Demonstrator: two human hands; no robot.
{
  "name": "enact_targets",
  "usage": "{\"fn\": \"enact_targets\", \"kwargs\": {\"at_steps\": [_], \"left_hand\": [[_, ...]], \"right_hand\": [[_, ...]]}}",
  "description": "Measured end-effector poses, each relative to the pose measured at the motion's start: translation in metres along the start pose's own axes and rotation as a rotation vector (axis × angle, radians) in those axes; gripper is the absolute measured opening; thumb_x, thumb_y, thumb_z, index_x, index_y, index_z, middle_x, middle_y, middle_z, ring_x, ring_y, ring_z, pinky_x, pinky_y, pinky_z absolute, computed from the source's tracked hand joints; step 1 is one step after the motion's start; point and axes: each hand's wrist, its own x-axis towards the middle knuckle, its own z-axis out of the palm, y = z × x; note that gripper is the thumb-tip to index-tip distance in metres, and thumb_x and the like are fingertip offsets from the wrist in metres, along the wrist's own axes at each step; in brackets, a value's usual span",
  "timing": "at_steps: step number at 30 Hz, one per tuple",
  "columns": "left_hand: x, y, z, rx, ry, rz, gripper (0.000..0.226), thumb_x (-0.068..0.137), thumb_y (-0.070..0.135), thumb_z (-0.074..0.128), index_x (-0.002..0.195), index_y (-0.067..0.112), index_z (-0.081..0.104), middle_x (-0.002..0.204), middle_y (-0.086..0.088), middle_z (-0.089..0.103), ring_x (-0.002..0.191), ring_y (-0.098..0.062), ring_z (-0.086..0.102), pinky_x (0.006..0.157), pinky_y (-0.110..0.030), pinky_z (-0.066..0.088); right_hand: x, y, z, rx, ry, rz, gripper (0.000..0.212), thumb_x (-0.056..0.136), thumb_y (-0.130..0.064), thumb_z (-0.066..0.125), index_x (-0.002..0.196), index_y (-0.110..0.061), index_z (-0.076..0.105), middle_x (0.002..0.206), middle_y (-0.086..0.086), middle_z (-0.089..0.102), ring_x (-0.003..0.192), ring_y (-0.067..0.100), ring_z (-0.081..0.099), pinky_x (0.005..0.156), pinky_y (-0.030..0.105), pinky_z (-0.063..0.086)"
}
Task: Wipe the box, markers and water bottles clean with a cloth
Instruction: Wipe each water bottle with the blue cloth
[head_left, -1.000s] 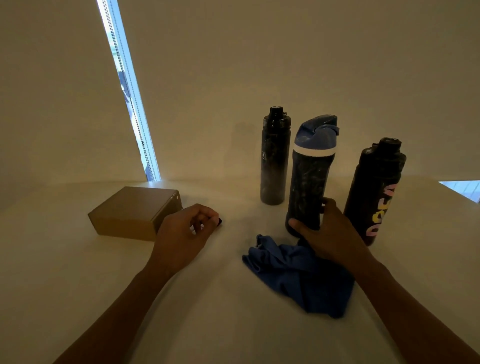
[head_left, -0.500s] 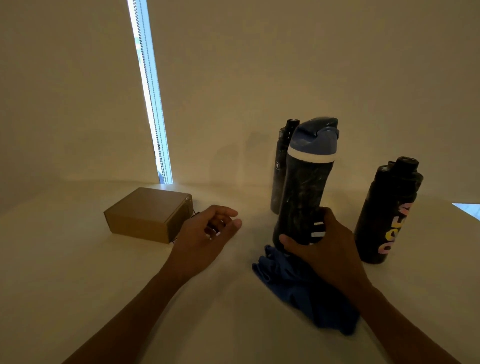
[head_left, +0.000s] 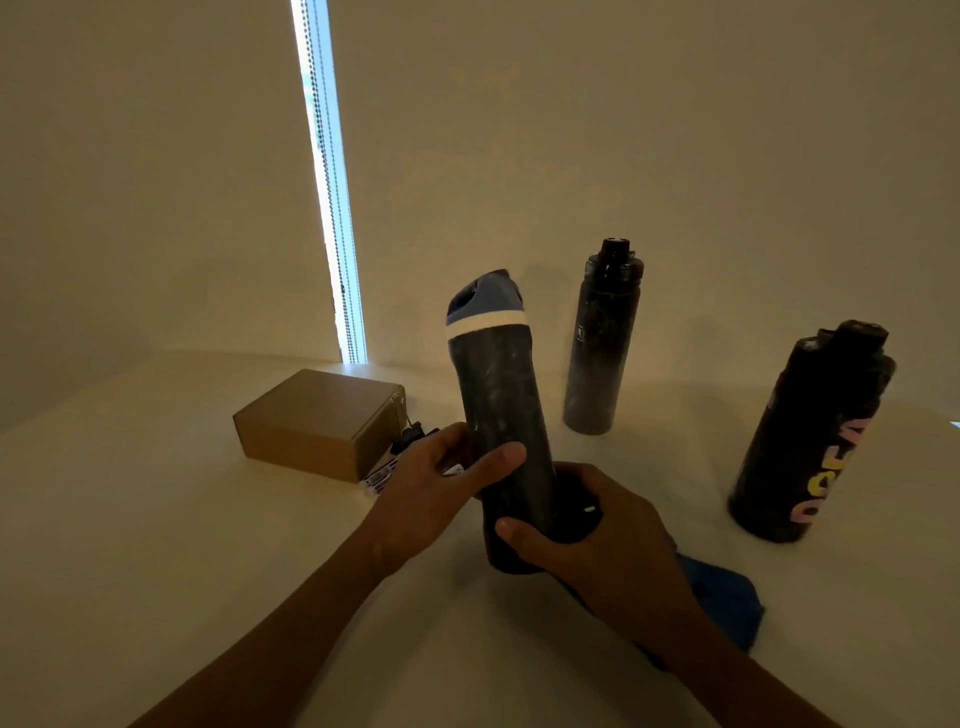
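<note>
A dark bottle with a blue lid (head_left: 498, 395) is lifted and tilted left over the table. My right hand (head_left: 597, 540) grips its base. My left hand (head_left: 441, 483) wraps round its lower body, thumb across the front. A blue cloth (head_left: 727, 597) lies on the table under my right forearm, mostly hidden. A slim black bottle (head_left: 597, 353) stands behind. A black bottle with coloured letters (head_left: 810, 436) stands at the right. A brown cardboard box (head_left: 322, 421) sits at the left, with dark markers (head_left: 410, 441) beside it, partly hidden by my left hand.
The white table (head_left: 156, 519) meets a pale blind at the back. A bright window slit with a bead chain (head_left: 332, 208) runs down behind the box.
My right hand has lifted the blue-lidded bottle off the table and brought it left. My left hand has left the markers and taken hold of the bottle.
</note>
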Motion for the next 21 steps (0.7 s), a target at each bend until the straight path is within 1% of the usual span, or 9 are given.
{"fn": "enact_targets", "kwargs": {"at_steps": [2, 4, 7, 9, 12, 14, 17, 19, 21], "left_hand": [[0.001, -0.002, -0.002, -0.079, 0.028, -0.017, 0.065, 0.079, 0.067, 0.077, 0.127, 0.024, 0.068, 0.119, 0.006, 0.076, 0.115, -0.017, 0.072, 0.101, -0.05, 0.057], [0.002, -0.001, -0.005, -0.144, 0.056, -0.016, 0.059, 0.084, 0.058, 0.077, 0.127, 0.019, 0.067, 0.118, 0.002, 0.076, 0.113, -0.021, 0.072, 0.099, -0.047, 0.058], [0.003, -0.001, -0.012, -0.19, 0.109, -0.013, 0.047, 0.089, 0.043, 0.071, 0.127, 0.016, 0.067, 0.116, 0.003, 0.077, 0.11, -0.019, 0.073, 0.093, -0.034, 0.061], [0.004, -0.002, -0.015, -0.197, 0.153, -0.011, 0.043, 0.089, 0.042, 0.07, 0.126, 0.018, 0.067, 0.114, 0.005, 0.077, 0.108, -0.016, 0.074, 0.088, -0.029, 0.061], [0.004, -0.006, -0.014, -0.161, 0.214, -0.011, 0.047, 0.087, 0.047, 0.072, 0.124, 0.019, 0.067, 0.113, 0.005, 0.077, 0.105, -0.016, 0.075, 0.088, -0.03, 0.062], [0.004, -0.009, -0.014, -0.132, 0.24, 0.004, 0.048, 0.086, 0.049, 0.073, 0.122, 0.019, 0.067, 0.112, 0.004, 0.076, 0.104, -0.017, 0.075, 0.088, -0.031, 0.062], [0.005, -0.01, -0.013, -0.121, 0.257, 0.016, 0.046, 0.086, 0.046, 0.075, 0.122, 0.018, 0.067, 0.111, 0.004, 0.076, 0.103, -0.016, 0.075, 0.086, -0.029, 0.062], [0.005, -0.011, -0.011, -0.108, 0.256, 0.008, 0.045, 0.087, 0.046, 0.077, 0.121, 0.018, 0.068, 0.11, 0.004, 0.076, 0.102, -0.017, 0.075, 0.087, -0.032, 0.063], [0.005, -0.013, -0.01, -0.098, 0.251, 0.001, 0.046, 0.086, 0.047, 0.077, 0.121, 0.018, 0.068, 0.11, 0.002, 0.076, 0.102, -0.018, 0.075, 0.089, -0.037, 0.063]], "right_hand": [[0.003, 0.0, -0.002, 0.018, -0.052, 0.015, 0.074, 0.06, -0.071, 0.081, 0.124, -0.043, 0.055, 0.1, -0.025, 0.067, 0.09, -0.017, 0.06, 0.066, 0.001, 0.046], [0.007, -0.002, -0.007, 0.042, -0.102, 0.011, 0.069, 0.063, -0.07, 0.079, 0.122, -0.045, 0.054, 0.104, -0.024, 0.068, 0.091, -0.012, 0.064, 0.069, 0.007, 0.051], [0.016, 0.003, -0.021, 0.027, -0.015, -0.038, 0.037, 0.08, -0.059, 0.071, 0.112, -0.044, 0.062, 0.101, -0.024, 0.07, 0.093, -0.008, 0.065, 0.077, 0.013, 0.052], [0.023, 0.015, -0.037, -0.067, 0.069, -0.081, 0.017, 0.09, -0.049, 0.065, 0.106, -0.042, 0.066, 0.096, -0.024, 0.07, 0.089, -0.007, 0.065, 0.08, 0.016, 0.053], [0.033, 0.032, -0.056, -0.192, 0.067, -0.079, 0.008, 0.095, -0.042, 0.062, 0.101, -0.041, 0.066, 0.092, -0.022, 0.07, 0.084, -0.005, 0.064, 0.078, 0.019, 0.055], [0.036, 0.038, -0.059, -0.273, 0.019, -0.043, 0.009, 0.093, -0.045, 0.063, 0.099, -0.039, 0.067, 0.087, -0.022, 0.068, 0.081, -0.007, 0.061, 0.071, 0.016, 0.053], [0.031, 0.035, -0.053, -0.354, -0.094, -0.027, 0.029, 0.083, -0.067, 0.062, 0.092, -0.04, 0.065, 0.085, -0.022, 0.065, 0.079, -0.006, 0.06, 0.065, 0.016, 0.049], [0.025, 0.034, -0.047, -0.417, -0.23, -0.005, 0.047, 0.071, -0.081, 0.063, 0.098, -0.043, 0.061, 0.094, -0.023, 0.06, 0.083, -0.003, 0.06, 0.07, 0.019, 0.05], [0.023, 0.035, -0.047, -0.512, -0.336, -0.003, 0.059, 0.065, -0.084, 0.065, 0.107, -0.045, 0.051, 0.102, -0.023, 0.055, 0.09, -0.003, 0.057, 0.077, 0.02, 0.051]]}}
